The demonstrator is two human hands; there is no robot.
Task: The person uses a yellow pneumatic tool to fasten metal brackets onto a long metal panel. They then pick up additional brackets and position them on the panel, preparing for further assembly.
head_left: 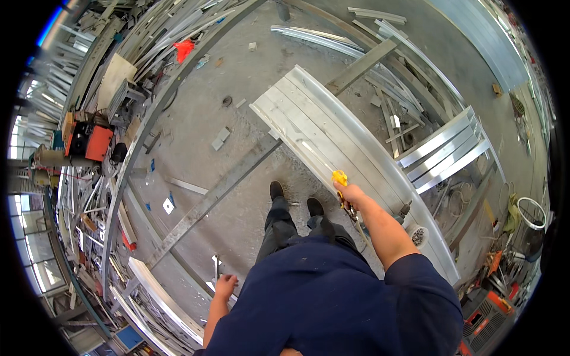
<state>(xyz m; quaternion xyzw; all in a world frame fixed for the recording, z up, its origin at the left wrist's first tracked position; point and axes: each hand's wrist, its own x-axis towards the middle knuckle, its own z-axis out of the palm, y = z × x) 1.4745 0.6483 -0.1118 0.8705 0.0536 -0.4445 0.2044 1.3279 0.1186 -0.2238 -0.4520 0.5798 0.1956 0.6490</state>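
The yellow tool [339, 177], apparently a tape measure, is held by the right hand [352, 196] at the near long edge of a metal panel [320, 127]. The grip is narrow: the fingers are wrapped around the tool, and its body is left showing past the knuckles, presumably so that it can be steered along the surface. A pale strip [318, 156] is seen running from the tool up the panel; whether it is the tool's blade cannot be told for certain.

The panel is laid across a steel beam [217, 204], probably so that it is kept off the floor and within easy reach. Its far long side is bordered by a raised lip [356, 133].

The left hand [225, 288] is carried low beside the body, with its fingers loosely curled. A small metal piece [216, 262] is seen just beyond it, but whether it is held or merely lies behind cannot be told.

On the panel, beside the right forearm, 1 drill [404, 212] and 1 white cup [418, 237] of small fasteners are set next to each other, likely to be kept handy. Across from them, shiny metal strips [445, 151] are laid side by side.
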